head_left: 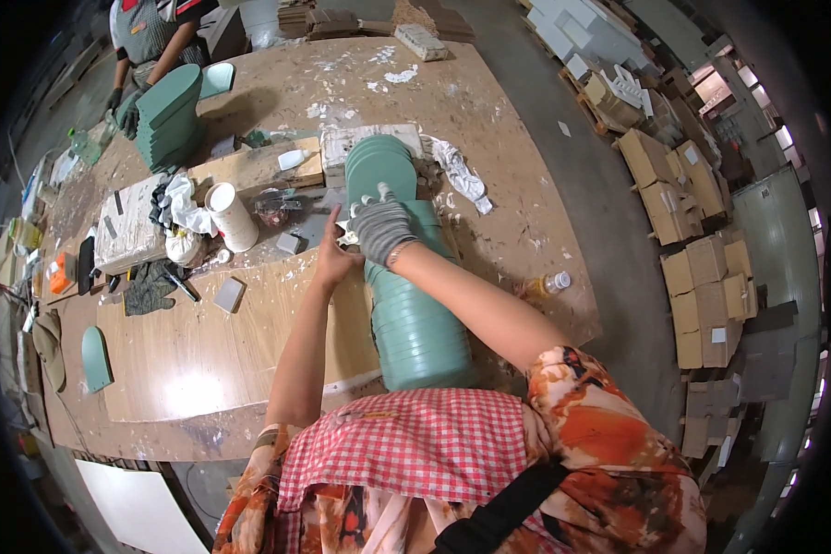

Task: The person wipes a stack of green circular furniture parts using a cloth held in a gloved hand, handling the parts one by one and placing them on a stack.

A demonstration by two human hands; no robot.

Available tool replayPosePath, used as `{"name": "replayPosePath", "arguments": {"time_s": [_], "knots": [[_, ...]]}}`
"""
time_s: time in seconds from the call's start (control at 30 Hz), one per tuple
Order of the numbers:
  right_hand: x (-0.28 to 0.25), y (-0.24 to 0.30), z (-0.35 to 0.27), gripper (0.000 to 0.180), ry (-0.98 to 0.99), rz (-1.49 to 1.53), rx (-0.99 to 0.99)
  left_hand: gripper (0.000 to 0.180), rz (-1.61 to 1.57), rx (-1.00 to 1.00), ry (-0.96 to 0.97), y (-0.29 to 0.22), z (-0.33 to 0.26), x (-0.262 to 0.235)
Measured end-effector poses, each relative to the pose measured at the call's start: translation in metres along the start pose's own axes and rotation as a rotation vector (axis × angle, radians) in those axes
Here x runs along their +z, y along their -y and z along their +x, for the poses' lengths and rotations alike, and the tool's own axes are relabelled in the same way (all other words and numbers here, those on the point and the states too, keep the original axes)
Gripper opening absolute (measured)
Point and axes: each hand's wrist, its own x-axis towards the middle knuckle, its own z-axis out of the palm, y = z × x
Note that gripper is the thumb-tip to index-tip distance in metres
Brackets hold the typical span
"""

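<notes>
Item: row of green arch-topped panels (414, 323) on a wooden tabletop (203, 351), both hands at its far part

Detail: the row runs from the near edge toward the middle of the tabletop, standing on edge and packed face to face; right hand (381, 228), in a grey knit glove, lies flat over the top of the row, fingers spread, clamped on nothing; left hand (334, 258), bare, sits just beside the row's left flank, whether it grips cannot be told. Open bare board lies left of the row to the near-left corner, where one loose green panel (95, 358) lies. A white tub (232, 217) and crumpled rags (183, 208) crowd the middle-left. The row's near end is hidden by the person's red checked apron (406, 448). At the far-left edge a co-worker's gloved hands (125, 106) hold a second green stack (171, 120); the body is cut off
</notes>
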Motion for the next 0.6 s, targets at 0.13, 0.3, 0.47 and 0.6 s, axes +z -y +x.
{"name": "replayPosePath", "arguments": {"time_s": [0.13,0.3,0.47,0.6], "knots": [[0.0,-0.029,-0.034,0.037,-0.207,0.295,0.084,0.1,-0.315,0.026,0.015,0.011,0.005,-0.001],[0.041,-0.063,-0.052,0.035,-0.389,0.606,0.229,0.086,-0.273,-0.072,0.145,0.001,0.005,-0.011],[0.154,-0.121,-0.037,0.034,-0.471,1.797,0.308,0.076,0.07,0.1,0.205,0.013,0.018,0.014],[0.121,-0.1,-0.059,0.03,-0.504,1.054,0.211,0.077,0.117,0.245,0.242,-0.026,0.008,-0.003]]}}
